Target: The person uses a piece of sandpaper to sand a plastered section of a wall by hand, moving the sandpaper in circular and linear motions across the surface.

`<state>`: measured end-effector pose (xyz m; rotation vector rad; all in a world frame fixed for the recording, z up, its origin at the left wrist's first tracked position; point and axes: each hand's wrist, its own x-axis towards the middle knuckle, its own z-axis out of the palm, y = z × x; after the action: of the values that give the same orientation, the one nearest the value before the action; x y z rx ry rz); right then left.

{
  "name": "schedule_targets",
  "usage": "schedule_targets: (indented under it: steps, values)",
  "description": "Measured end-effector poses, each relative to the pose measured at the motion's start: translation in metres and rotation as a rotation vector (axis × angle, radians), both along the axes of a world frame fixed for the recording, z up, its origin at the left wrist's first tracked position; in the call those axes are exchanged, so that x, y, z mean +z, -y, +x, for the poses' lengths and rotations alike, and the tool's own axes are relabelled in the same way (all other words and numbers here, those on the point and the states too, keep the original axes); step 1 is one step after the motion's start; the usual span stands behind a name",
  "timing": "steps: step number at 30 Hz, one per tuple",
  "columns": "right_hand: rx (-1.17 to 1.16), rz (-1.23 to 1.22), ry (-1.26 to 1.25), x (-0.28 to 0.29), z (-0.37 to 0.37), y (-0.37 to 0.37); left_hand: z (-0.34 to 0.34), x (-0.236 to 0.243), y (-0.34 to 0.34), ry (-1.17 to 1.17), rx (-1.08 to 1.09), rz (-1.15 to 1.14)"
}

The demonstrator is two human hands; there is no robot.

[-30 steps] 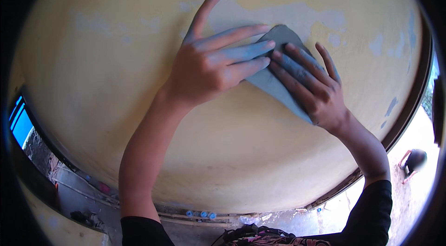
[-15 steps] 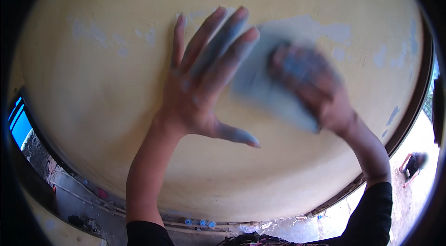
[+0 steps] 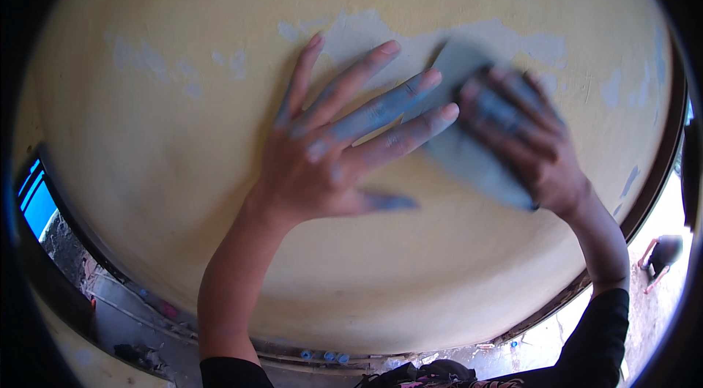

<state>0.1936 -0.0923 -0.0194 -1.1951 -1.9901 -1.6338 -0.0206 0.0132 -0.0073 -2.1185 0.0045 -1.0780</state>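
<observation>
A pale yellow wall (image 3: 366, 271) fills most of the view, with whitish-grey patches (image 3: 359, 33) running across its upper part. My right hand (image 3: 527, 132) presses a grey sheet of sandpaper (image 3: 458, 150) against it, fingers bent over the sheet; both are smeared by motion. To its left, my left hand (image 3: 315, 157) is open, fingers spread and pointing up and right, holding nothing. Its fingertips are close to the sheet's left edge and cover part of it. Blue-grey dust coats fingers of both hands.
A dark edge (image 3: 648, 201) bounds the wall on the right; beyond it another person (image 3: 663, 252) bends over on bright ground. Several bottles (image 3: 326, 356) lie along the wall's foot. Something bright blue (image 3: 38, 198) shows at the far left.
My right hand and the sandpaper have moved right and slightly down. The left hand has tilted to the right, its fingertips lower, and more of the pale patch above it shows.
</observation>
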Motion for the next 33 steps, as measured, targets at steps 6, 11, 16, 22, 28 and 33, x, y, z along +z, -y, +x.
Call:
schedule_targets:
  steps: [6, 11, 16, 22, 28, 33]
  values:
    - [0.193, -0.141, 0.065, -0.018, -0.02, -0.015, -0.003, -0.01, -0.023, -0.005, -0.232, 0.114]
    - [0.168, -0.035, 0.031, -0.028, -0.026, -0.019, -0.006, -0.008, -0.027, -0.036, -0.269, 0.121]
    - [0.057, 0.13, -0.164, 0.015, -0.015, -0.008, -0.024, 0.004, -0.014, 0.09, 0.067, -0.006]
    - [0.121, -0.244, 0.16, -0.016, -0.031, -0.017, -0.078, 0.036, -0.041, 0.251, 0.326, 0.166]
    - [-0.024, -0.047, 0.093, -0.009, -0.036, -0.025, -0.088, 0.039, -0.05, 0.455, 0.213, 0.087]
    - [-0.061, -0.09, -0.124, 0.008, -0.057, -0.017, -0.091, 0.046, -0.041, 0.279, 0.244, 0.137]
